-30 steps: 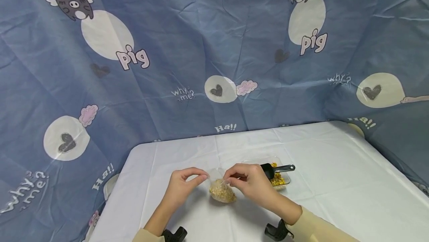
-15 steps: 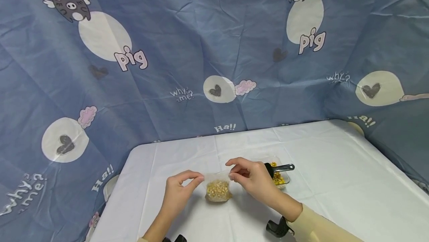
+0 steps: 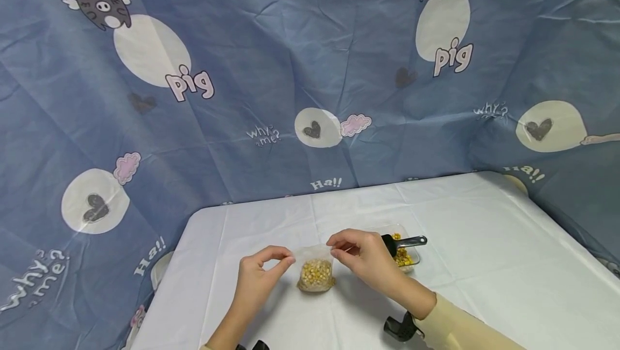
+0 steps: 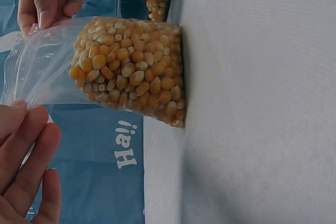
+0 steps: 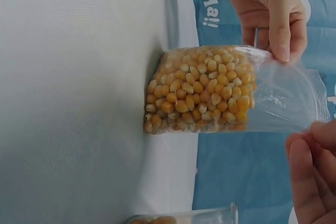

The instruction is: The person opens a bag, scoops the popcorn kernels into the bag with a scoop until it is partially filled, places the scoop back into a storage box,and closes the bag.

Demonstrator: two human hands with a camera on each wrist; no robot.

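Note:
A clear zip bag (image 3: 316, 274) filled with yellow corn kernels stands upright on the white table, its bottom touching the cloth. My left hand (image 3: 261, 277) pinches the bag's upper left edge between thumb and index finger. At the upper right edge, my right hand (image 3: 365, 258) pinches the plastic the same way. Both wrist views show kernels (image 4: 131, 69) filling the lower part, with slack plastic (image 5: 283, 95) above them. Whether the zip is sealed cannot be told.
Behind my right hand sits a clear container (image 3: 411, 264) with corn kernels. A black scoop (image 3: 409, 242) lies across it, partly hidden by the hand. The white tablecloth (image 3: 484, 242) spreads to a blue printed curtain (image 3: 242, 81) at the back.
The bag has turned from tilted and bunched to upright, with its top stretched flat between my hands. My right hand has shifted slightly right and up. Little differs over the last half second.

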